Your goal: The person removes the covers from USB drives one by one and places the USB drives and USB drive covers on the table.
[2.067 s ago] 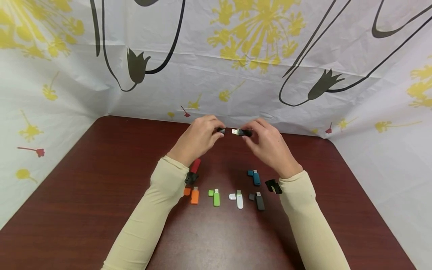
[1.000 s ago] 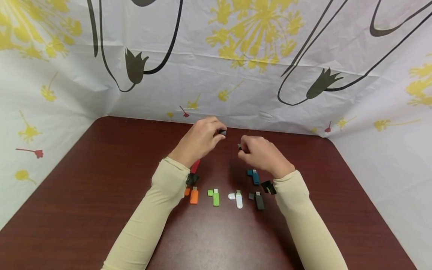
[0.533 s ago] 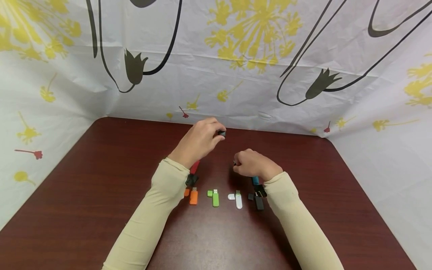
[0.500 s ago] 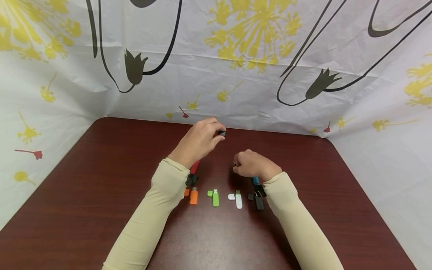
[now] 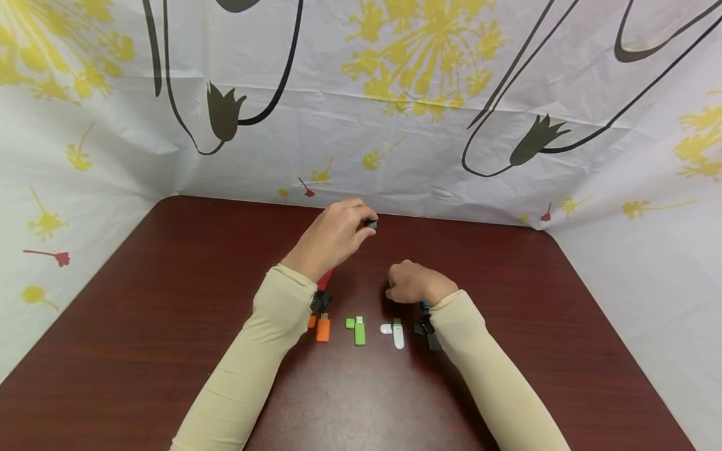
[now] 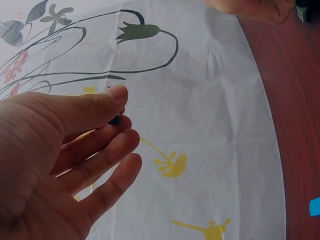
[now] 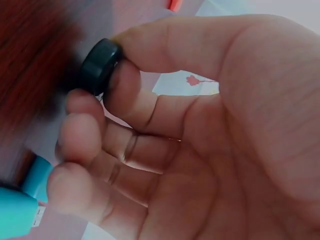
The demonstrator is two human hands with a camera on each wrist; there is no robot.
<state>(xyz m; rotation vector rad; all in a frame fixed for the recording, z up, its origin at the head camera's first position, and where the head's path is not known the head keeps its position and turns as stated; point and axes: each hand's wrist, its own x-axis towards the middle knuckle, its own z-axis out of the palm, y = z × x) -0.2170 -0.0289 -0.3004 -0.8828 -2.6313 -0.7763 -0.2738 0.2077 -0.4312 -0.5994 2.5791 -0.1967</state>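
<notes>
My left hand (image 5: 336, 233) pinches a small black USB cap (image 5: 370, 223) between thumb and fingers, above the table's far part. In the left wrist view only a dark bit of the cap (image 6: 115, 120) shows past the thumb. My right hand (image 5: 416, 283), lower and nearer the row of sticks, pinches a black USB flash drive (image 7: 101, 66) between thumb and index finger. Its rounded end shows in the right wrist view; its connector is mostly hidden by the fingers. Just below that hand lies a blue flash drive (image 7: 14, 212) beside its blue cap (image 7: 38, 179).
On the dark red table (image 5: 197, 326) lie flash drives: orange (image 5: 323, 330), green (image 5: 360, 333), white (image 5: 398, 336) and dark grey (image 5: 433, 342), with their caps off beside them. A red one (image 5: 324, 280) is partly behind the left wrist. A patterned cloth (image 5: 350, 138) hangs behind.
My right hand has come down and toward me with the flash drive, away from the left hand, and its wrist now covers much of the blue drive. The left hand stays nearly still.
</notes>
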